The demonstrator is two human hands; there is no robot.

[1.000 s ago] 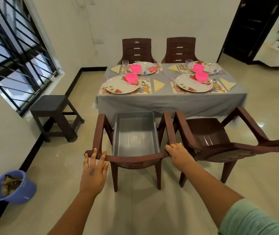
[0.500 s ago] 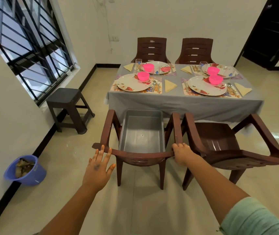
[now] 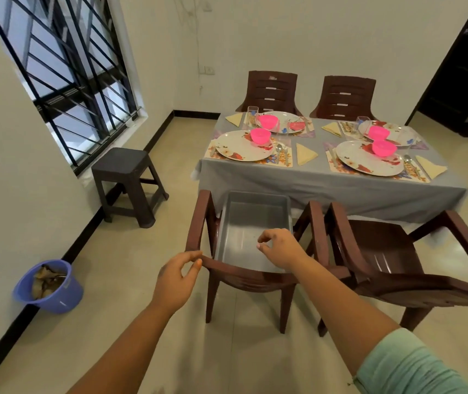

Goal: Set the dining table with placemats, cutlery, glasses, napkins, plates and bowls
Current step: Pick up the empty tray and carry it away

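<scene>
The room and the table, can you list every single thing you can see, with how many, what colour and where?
Dining table: one, grey cloth, centre right.
Plates: four, white floral, one per placemat.
Bowls: four, pink, on the plates.
Napkins: four, yellow, beside the settings.
Placemats: four, floral, under the plates.
Spoons: silver, right of the near plates; count unclear.
Glasses: clear, at least two at the far settings.
Chairs: four, brown, two near, two far.
Tub: one, grey, on the near left chair.
Stool: one, dark, under the window.
Bucket: one, blue, by the left wall.
Left hand: at the chair's back.
Right hand: above the tub, holding nothing.
</scene>
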